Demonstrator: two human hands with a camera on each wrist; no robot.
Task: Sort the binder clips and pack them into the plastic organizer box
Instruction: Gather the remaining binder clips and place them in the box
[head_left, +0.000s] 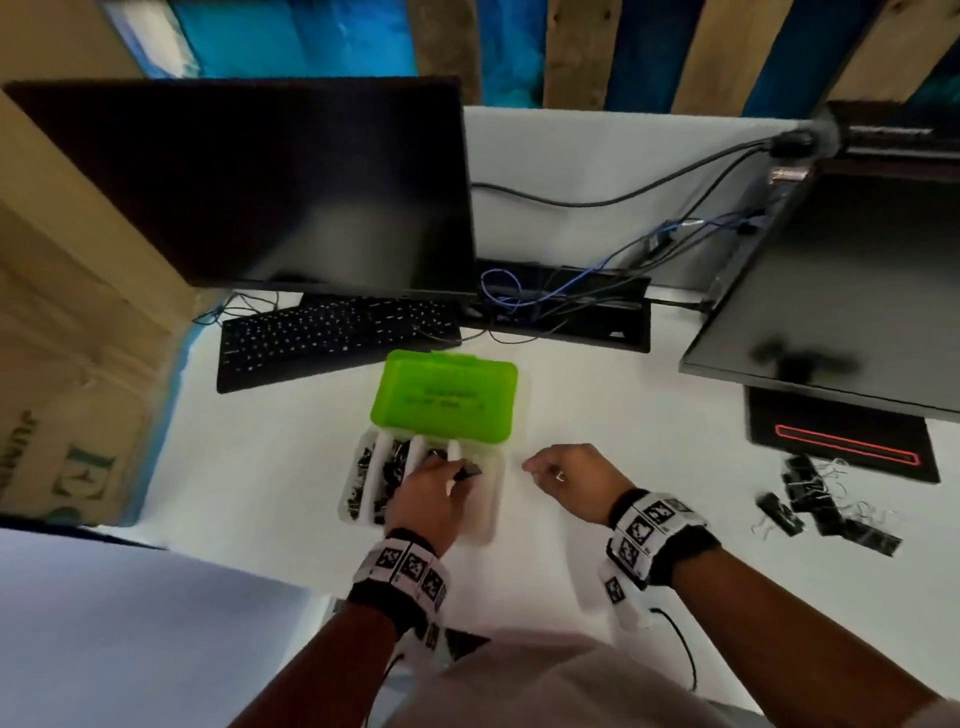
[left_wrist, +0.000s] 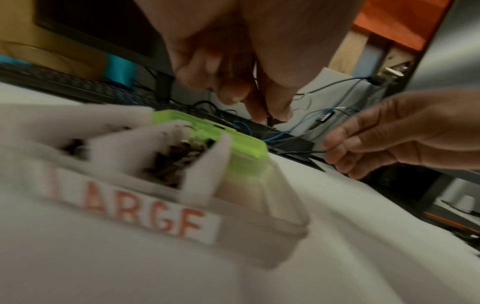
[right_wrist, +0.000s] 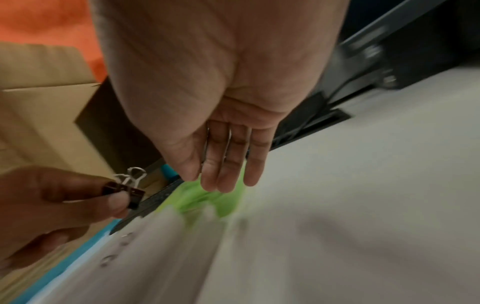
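The clear plastic organizer box (head_left: 488, 512) lies open on the white desk, its green lid (head_left: 447, 397) folded back. Black binder clips fill its left compartments (head_left: 363, 480); a red label reading LARGE (left_wrist: 145, 220) runs along its front wall. My left hand (head_left: 434, 493) hovers over the box's right half and pinches a black binder clip (right_wrist: 124, 190) with silver handles between thumb and fingers. My right hand (head_left: 563, 475) floats just right of the box, fingers straight and relaxed, holding nothing. A loose pile of black binder clips (head_left: 821, 504) lies far right on the desk.
A black keyboard (head_left: 332, 335) and dark monitor (head_left: 260, 182) stand behind the box. A second monitor (head_left: 841, 291) sits at right on a black base with a red outline (head_left: 841, 449). Cables (head_left: 571, 291) run along the back. A cardboard box (head_left: 67, 322) stands left.
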